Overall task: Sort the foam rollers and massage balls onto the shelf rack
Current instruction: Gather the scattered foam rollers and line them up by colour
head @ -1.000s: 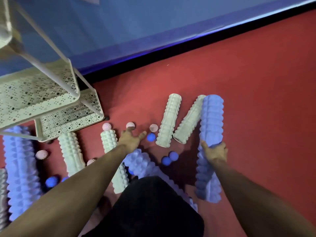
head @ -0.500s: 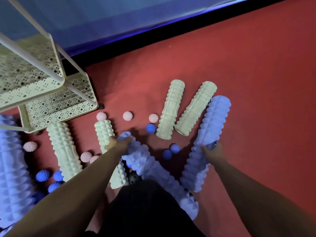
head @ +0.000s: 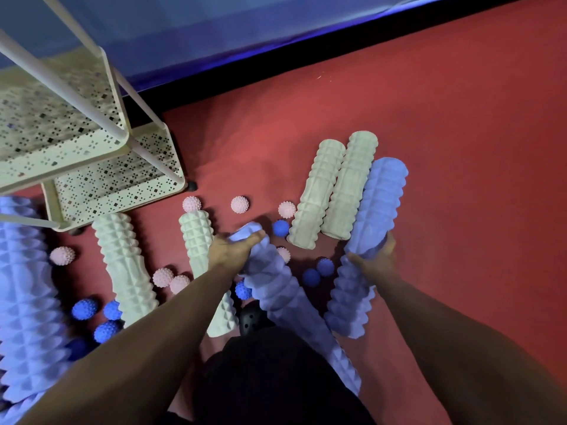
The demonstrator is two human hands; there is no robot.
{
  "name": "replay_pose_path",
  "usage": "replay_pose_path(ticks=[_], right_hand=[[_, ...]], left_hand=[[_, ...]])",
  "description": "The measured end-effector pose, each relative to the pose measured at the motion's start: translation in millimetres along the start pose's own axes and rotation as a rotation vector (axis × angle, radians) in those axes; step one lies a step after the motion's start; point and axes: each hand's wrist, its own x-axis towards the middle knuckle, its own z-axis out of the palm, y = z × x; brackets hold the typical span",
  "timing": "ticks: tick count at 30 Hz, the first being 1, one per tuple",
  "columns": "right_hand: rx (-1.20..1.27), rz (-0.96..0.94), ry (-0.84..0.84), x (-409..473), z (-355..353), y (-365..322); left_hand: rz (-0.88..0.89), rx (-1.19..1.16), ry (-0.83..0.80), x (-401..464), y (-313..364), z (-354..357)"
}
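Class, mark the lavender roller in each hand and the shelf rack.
Left hand's lavender roller point(head: 276, 286), head view, ridged middle.
Right hand's lavender roller point(head: 380, 204), head view, upper body.
Shelf rack point(head: 122, 191), head view, bottom shelf.

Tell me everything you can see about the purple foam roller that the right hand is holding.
The purple foam roller is a long cylinder of soft-looking lavender foam, covered in rows of raised ridges and pyramid bumps. The right hand wraps around its middle in a firm grip. It lies tilted, its far end pointing up and to the right, beside a pale green roller; whether they touch is unclear. Its near end sits over the red floor, close to a second purple roller held by the left hand.
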Motion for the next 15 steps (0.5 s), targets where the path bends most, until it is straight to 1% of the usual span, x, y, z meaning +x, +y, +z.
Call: replay_pose_path(ticks=[5, 8, 10, 13, 15], right_hand=[[-0.03, -0.158, -0.092, -3, 11, -17], [-0.081, -0.281, -0.225, 1, 17, -27], [-0.159, -0.393, -0.315, 4, 21, -39], [-0.312, -0.484, -0.422, 11, 26, -58], [-0.334, -0.503, -0.43, 15, 31, -66]], left_hand=[[0.085, -0.006, 0.007, -19, 20, 0], [0.122, -0.031, 0.028, -13, 25, -4], [0.153, -0.065, 0.04, -8, 29, -7], [0.157, -0.058, 0.025, -5, 37, -14], [0.152, -0.055, 0.027, -8, 43, -19]])
